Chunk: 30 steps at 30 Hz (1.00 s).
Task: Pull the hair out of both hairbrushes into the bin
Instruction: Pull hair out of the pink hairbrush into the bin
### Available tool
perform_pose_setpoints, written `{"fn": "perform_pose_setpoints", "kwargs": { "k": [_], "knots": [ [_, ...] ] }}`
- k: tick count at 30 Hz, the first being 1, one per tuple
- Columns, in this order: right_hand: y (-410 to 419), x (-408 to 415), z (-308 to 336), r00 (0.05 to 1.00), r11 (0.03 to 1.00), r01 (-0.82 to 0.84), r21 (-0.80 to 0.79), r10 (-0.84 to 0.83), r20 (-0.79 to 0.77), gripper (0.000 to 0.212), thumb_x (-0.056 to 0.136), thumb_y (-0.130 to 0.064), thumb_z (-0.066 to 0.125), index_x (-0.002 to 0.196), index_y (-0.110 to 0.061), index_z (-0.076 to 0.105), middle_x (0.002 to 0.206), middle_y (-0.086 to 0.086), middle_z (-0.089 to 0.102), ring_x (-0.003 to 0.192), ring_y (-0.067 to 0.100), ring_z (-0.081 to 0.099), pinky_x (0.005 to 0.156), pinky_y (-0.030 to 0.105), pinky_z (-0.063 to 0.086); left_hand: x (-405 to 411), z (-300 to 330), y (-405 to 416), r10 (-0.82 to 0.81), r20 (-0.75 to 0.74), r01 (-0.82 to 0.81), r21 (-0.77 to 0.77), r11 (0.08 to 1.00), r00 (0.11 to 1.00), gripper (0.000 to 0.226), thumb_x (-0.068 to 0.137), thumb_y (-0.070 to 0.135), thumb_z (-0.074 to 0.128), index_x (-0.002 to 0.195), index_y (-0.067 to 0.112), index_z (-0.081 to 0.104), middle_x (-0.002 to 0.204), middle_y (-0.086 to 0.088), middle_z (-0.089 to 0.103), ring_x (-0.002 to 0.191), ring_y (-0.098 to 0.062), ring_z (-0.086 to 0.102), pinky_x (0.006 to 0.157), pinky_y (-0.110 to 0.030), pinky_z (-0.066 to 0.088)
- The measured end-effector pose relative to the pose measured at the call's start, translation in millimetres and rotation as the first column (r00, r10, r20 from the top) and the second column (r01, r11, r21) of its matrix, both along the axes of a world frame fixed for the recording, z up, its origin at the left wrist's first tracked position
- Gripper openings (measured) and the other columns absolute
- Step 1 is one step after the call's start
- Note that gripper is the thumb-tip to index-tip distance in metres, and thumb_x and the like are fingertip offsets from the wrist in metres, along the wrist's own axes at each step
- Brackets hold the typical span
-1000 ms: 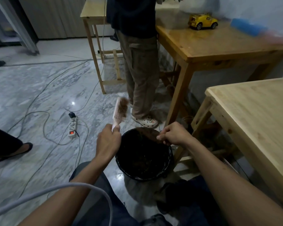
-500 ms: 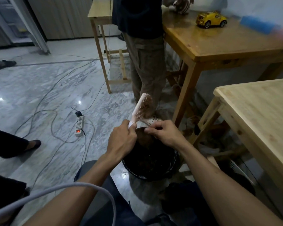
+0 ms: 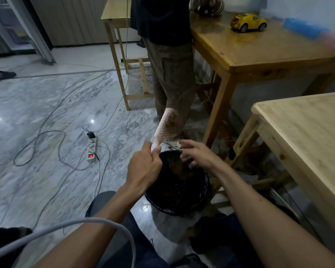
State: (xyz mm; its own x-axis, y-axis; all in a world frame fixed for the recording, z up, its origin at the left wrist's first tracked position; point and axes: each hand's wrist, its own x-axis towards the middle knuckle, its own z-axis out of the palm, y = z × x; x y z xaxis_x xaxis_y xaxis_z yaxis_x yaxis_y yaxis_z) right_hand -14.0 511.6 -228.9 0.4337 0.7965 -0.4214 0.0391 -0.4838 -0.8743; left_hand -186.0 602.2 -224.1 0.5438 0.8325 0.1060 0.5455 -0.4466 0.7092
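Observation:
My left hand (image 3: 144, 167) grips the handle of a pink hairbrush (image 3: 165, 125), held upright above the far rim of a black mesh bin (image 3: 201, 200) on the floor. Brown hair clings to the upper bristles of the brush. My right hand (image 3: 196, 154) hovers over the bin just right of the brush handle, fingers spread and blurred, with nothing visibly in it. Dark clumps of hair lie inside the bin. Only one hairbrush is in view.
A person (image 3: 170, 64) in brown trousers stands just behind the bin. Wooden tables stand at right (image 3: 307, 142) and far right (image 3: 249, 51), the latter with a yellow toy car (image 3: 248, 22). A power strip (image 3: 92, 149) and cables trail across the marble floor at left.
My right hand went from pinched shut over the bin to fingers spread. The brush in my left hand shifted right, closer to the bin's far rim.

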Motion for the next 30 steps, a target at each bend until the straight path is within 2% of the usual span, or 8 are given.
{"fn": "perform_pose_setpoints", "kwargs": {
  "k": [3,7,10,14,19,24,27,30],
  "knots": [
    [3,-4,2,0.97,0.985,0.074,0.158,-0.034,-0.241,0.048,0.092,-0.023,0.074,0.138,-0.017,0.063,0.119,0.002,0.073,0.08,0.015,0.066,0.059,0.023,0.049,-1,-4,-4,-0.023,-0.023,0.023,0.0,1.0,0.999,0.023,0.102,0.035,0.044,0.094,0.015,0.053,0.069,-0.007,0.061,0.061,-0.028,0.058,0.051,-0.037,0.036],
    [5,-11,-10,0.985,0.949,0.173,0.263,-0.163,-0.06,0.013,0.088,-0.024,0.081,0.097,-0.014,0.083,0.076,0.001,0.075,0.061,0.01,0.058,0.054,0.02,0.045,0,-1,-1,-0.038,-0.051,0.037,-0.022,0.999,0.998,0.024,0.101,0.035,0.045,0.091,0.015,0.054,0.07,-0.008,0.062,0.062,-0.027,0.057,0.052,-0.037,0.032],
    [1,-13,-20,0.964,0.946,0.24,0.218,-0.259,0.063,0.011,0.087,-0.025,0.083,0.092,-0.015,0.085,0.069,-0.003,0.076,0.059,0.007,0.061,0.06,0.022,0.047,1,9,4,0.027,-0.032,-0.028,-0.037,0.999,0.999,0.026,0.102,0.035,0.045,0.091,0.014,0.054,0.073,-0.005,0.06,0.064,-0.022,0.055,0.052,-0.036,0.03],
    [-13,-12,-33,0.939,0.963,0.263,0.061,-0.27,0.215,0.004,0.088,-0.022,0.081,0.087,-0.02,0.085,0.075,-0.005,0.079,0.077,0.009,0.072,0.068,0.021,0.051,3,25,12,0.144,0.12,-0.132,-0.105,0.986,0.982,0.027,0.103,0.032,0.044,0.09,0.011,0.056,0.076,-0.002,0.059,0.067,-0.02,0.053,0.054,-0.036,0.034],
    [-15,-12,-33,0.953,0.977,0.209,-0.045,-0.193,0.235,0.014,0.089,-0.025,0.077,0.102,-0.026,0.084,0.091,-0.007,0.077,0.092,0.013,0.069,0.077,0.027,0.051,1,18,12,0.032,0.036,-0.031,-0.041,0.999,0.999,0.026,0.103,0.034,0.045,0.095,0.012,0.057,0.074,-0.008,0.062,0.063,-0.025,0.056,0.053,-0.037,0.036],
    [-6,-12,-13,0.962,0.969,0.162,0.186,-0.113,-0.247,0.061,0.089,-0.009,0.069,0.146,-0.026,0.056,0.134,-0.005,0.061,0.071,0.011,0.061,0.054,0.024,0.044,2,8,5,-0.078,-0.034,0.075,-0.066,0.995,0.996,0.025,0.103,0.032,0.046,0.083,0.016,0.05,0.069,-0.006,0.057,0.062,-0.026,0.053,0.053,-0.038,0.032],
    [-2,-16,-10,0.942,0.963,0.053,0.265,0.04,-0.334,0.029,0.09,-0.016,0.071,0.119,-0.019,0.073,0.096,-0.006,0.074,0.064,0.011,0.059,0.052,0.022,0.042,2,6,-1,-0.151,-0.032,0.148,-0.082,0.986,0.988,0.026,0.103,0.034,0.046,0.092,0.012,0.055,0.078,-0.01,0.063,0.072,-0.029,0.059,0.066,-0.046,0.044],
    [0,-20,-17,0.94,0.923,0.199,0.33,-0.084,-0.331,0.018,0.098,-0.015,0.066,0.088,-0.007,0.078,0.058,-0.005,0.057,0.049,0.007,0.047,0.046,0.016,0.034,1,8,10,-0.093,0.06,0.104,-0.225,0.969,0.994,0.024,0.103,0.036,0.043,0.102,0.016,0.056,0.081,-0.005,0.063,0.073,-0.026,0.058,0.067,-0.045,0.045]
  ]
}}
